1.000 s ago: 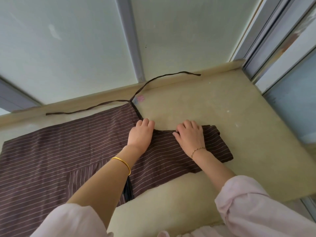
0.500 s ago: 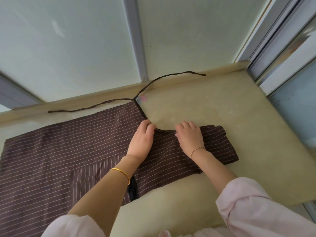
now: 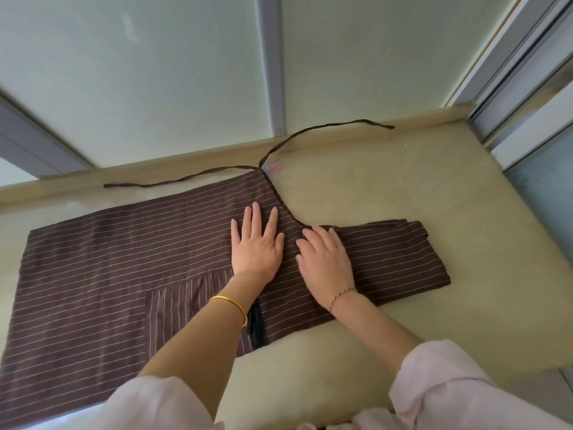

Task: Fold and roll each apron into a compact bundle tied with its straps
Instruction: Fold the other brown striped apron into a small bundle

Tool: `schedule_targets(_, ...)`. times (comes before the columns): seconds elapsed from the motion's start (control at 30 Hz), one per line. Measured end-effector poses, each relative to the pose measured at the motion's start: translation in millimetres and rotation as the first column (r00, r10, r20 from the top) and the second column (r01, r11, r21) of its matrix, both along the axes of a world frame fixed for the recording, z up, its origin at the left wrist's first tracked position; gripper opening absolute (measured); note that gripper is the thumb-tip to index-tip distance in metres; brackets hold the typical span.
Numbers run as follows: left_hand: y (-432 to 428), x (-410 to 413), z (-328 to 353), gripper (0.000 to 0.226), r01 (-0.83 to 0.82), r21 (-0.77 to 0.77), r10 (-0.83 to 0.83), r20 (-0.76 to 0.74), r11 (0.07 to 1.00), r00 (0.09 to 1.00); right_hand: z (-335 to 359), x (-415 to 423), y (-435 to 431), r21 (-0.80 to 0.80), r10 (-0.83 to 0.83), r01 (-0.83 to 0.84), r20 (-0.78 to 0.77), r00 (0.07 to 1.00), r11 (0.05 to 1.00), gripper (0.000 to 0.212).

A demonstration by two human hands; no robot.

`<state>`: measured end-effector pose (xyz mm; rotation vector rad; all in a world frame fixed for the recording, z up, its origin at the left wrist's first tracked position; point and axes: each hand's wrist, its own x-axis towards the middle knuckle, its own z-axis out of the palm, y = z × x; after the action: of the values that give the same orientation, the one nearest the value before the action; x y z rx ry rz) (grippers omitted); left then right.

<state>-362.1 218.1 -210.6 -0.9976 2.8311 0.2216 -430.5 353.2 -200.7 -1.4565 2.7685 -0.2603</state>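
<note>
Two hands press down on the brown striped apron (image 3: 124, 259), which lies spread across the table (image 3: 434, 212).
Head view: the left hand (image 3: 257, 246), half a second ago bunched at the apron's curved edge, now lies flat further in on the cloth, fingers straight and splayed. The right hand (image 3: 325, 262) stays just beside it on the folded bib end, fingers close together and slightly bent, gripping nothing. Both straps (image 3: 366, 121) trail from the apron's far corner along the table's back edge, unchanged. A gold bangle (image 3: 231, 304) rings the left wrist.
</note>
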Motion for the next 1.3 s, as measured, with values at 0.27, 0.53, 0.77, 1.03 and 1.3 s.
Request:
schedule_targets(0.27, 5.1, 8.5, 9.2, 0.048, -0.028, 0.034, 0.037, -0.315, 0.999, 0.948, -15.0, -1.7, 11.2, 0.136, 0.056, -0.057, 0.016, 0.998, 0.989, 0.057)
schedule_targets(0.53, 45.0, 41.9, -4.1, 0.057, -0.004, -0.057, -0.003, -0.126, 0.998, 0.992, -12.3, 8.9, 18.7, 0.025, 0.065, -0.064, -0.043, 0.997, 0.998, 0.049)
schedule_targets(0.77, 36.1, 51.9, 13.2, 0.04, -0.165, 0.236, 0.258, -0.45, 0.958, 0.855, -17.2, 21.1, 32.6, 0.107, 0.073, -0.074, 0.018, 0.997, 0.991, 0.05)
schedule_targets(1.03, 38.0, 92.0, -6.8, 0.052, -0.34, 0.025, 0.339, -0.157, 0.94, 0.927, 0.0, 60.9, 1.7, 0.013, 0.154, -0.156, 0.1, 0.983, 0.988, 0.051)
schedule_targets(1.3, -19.8, 143.1, -1.8, 0.051, -0.295, -0.027, 0.292, -0.078, 0.955, 0.953, -3.6, 77.7, -5.3, 0.098, 0.148, -0.156, 0.09, 0.985, 0.983, 0.047)
